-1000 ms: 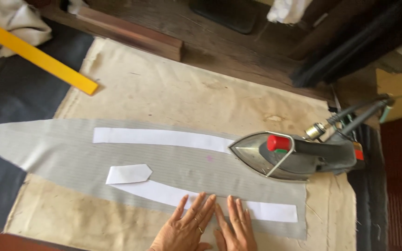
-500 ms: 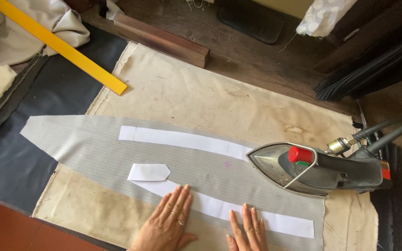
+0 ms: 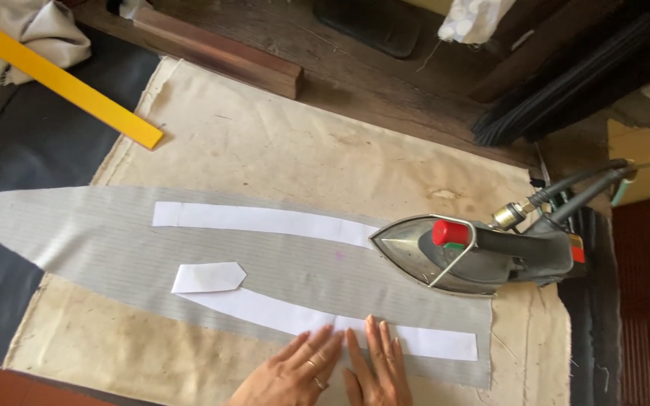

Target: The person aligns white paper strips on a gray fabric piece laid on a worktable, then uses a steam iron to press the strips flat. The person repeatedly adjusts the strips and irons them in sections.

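Grey fabric piece [image 3: 99, 237] w/ fine pinstripes. White strips [image 3: 265, 220] on it, plus small white pointed patch [image 3: 208, 278]. Iron [image 3: 475, 256]: silver-grey body, red knob, dark handle. Pad cloth [image 3: 280, 143] beige, brown stains. Ruler [image 3: 62, 81] bright yellow. Wood block [image 3: 220, 51] dark brown.

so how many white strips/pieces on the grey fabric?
3. Upper long strip, its right end under the iron; lower long strip under both hands; small pointed piece at its left end. None seem hidden.
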